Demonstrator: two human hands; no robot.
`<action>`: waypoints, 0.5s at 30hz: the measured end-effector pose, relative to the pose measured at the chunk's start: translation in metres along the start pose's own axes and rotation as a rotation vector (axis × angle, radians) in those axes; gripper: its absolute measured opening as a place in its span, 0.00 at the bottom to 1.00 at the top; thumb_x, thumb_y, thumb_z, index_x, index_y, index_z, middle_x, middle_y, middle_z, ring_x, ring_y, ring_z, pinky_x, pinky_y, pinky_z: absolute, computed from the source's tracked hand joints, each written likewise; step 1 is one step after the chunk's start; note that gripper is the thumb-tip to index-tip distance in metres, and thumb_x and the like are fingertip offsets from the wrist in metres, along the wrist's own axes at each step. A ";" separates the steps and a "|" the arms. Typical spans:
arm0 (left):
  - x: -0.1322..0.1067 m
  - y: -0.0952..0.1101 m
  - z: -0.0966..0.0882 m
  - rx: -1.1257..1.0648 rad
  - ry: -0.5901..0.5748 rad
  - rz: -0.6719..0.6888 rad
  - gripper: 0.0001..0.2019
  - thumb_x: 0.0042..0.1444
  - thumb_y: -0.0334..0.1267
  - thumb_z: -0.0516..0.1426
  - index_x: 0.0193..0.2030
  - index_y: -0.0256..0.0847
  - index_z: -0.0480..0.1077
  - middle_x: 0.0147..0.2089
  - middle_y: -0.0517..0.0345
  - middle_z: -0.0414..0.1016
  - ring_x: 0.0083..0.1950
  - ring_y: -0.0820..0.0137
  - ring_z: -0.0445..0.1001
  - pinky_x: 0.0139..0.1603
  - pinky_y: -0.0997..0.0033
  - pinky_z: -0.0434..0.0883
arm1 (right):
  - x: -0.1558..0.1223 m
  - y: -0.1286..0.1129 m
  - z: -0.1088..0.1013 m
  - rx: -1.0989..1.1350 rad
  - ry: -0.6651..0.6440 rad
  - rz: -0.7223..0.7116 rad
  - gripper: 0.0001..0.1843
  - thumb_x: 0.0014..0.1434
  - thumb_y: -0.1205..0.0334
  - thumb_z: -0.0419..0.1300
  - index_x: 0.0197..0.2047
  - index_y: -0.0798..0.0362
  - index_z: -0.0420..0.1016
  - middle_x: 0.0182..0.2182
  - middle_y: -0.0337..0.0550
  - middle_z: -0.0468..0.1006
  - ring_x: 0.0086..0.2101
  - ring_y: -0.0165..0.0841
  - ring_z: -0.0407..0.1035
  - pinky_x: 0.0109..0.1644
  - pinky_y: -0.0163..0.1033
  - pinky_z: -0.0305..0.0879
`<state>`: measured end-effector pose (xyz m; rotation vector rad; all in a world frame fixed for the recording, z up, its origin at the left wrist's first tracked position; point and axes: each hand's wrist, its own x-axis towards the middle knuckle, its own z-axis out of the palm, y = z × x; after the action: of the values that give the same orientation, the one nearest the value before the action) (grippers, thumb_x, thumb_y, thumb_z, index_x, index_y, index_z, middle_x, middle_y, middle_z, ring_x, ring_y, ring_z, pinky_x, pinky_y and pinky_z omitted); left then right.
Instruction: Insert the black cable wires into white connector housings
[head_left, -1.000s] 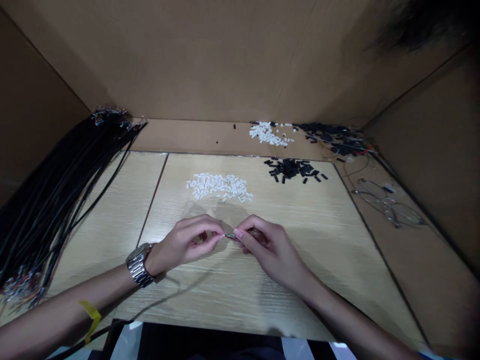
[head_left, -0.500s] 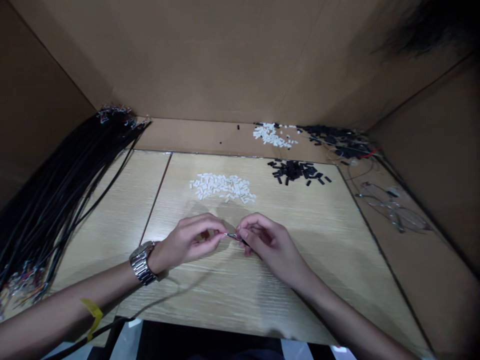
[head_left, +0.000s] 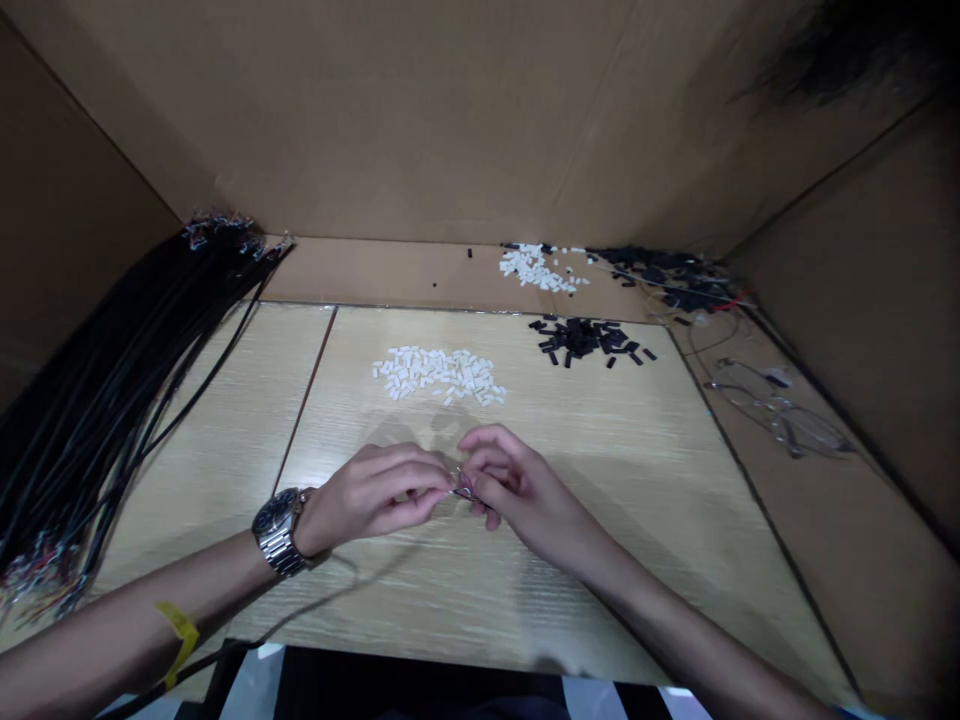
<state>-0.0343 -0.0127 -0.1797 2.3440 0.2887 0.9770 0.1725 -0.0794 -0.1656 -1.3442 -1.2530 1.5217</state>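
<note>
1. A bundle of black cables (head_left: 97, 400) lay along the bench's (head_left: 600, 480) left side.
2. The left hand (head_left: 375, 495) was pinched shut on a thin wire end (head_left: 463, 490), low and central over the bench.
3. The right hand (head_left: 517, 490) was closed on the same wire end; the step looked like fitting a small part, calling for fine alignment.
4. White connectors (head_left: 439, 374) and black connectors (head_left: 589, 338) lay beyond the hands.

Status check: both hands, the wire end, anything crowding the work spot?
Left hand and right hand pinch thin wire ends together. White connector pile lies beyond, apart. Nothing blocking.
</note>
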 end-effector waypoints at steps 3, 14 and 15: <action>0.001 0.000 0.000 -0.042 0.021 -0.037 0.12 0.60 0.23 0.59 0.48 0.38 0.71 0.39 0.50 0.81 0.39 0.68 0.80 0.36 0.70 0.79 | -0.007 -0.004 0.002 -0.077 0.170 -0.155 0.07 0.63 0.61 0.59 0.46 0.47 0.68 0.40 0.40 0.72 0.39 0.32 0.69 0.37 0.37 0.67; -0.001 -0.003 0.001 -0.055 0.029 -0.022 0.13 0.59 0.23 0.60 0.49 0.39 0.71 0.40 0.50 0.81 0.39 0.68 0.80 0.36 0.70 0.78 | -0.009 -0.005 0.006 -0.290 0.177 -0.312 0.03 0.63 0.65 0.61 0.37 0.48 0.74 0.40 0.41 0.71 0.35 0.31 0.68 0.35 0.37 0.65; 0.000 -0.002 0.001 -0.062 0.026 -0.021 0.13 0.59 0.23 0.60 0.49 0.39 0.72 0.40 0.50 0.81 0.39 0.68 0.80 0.36 0.70 0.78 | -0.008 -0.005 0.005 -0.259 0.154 -0.294 0.03 0.63 0.64 0.61 0.37 0.48 0.74 0.40 0.42 0.71 0.37 0.32 0.69 0.36 0.37 0.65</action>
<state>-0.0341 -0.0113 -0.1815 2.2695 0.2890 0.9931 0.1688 -0.0868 -0.1584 -1.3395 -1.5099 1.0617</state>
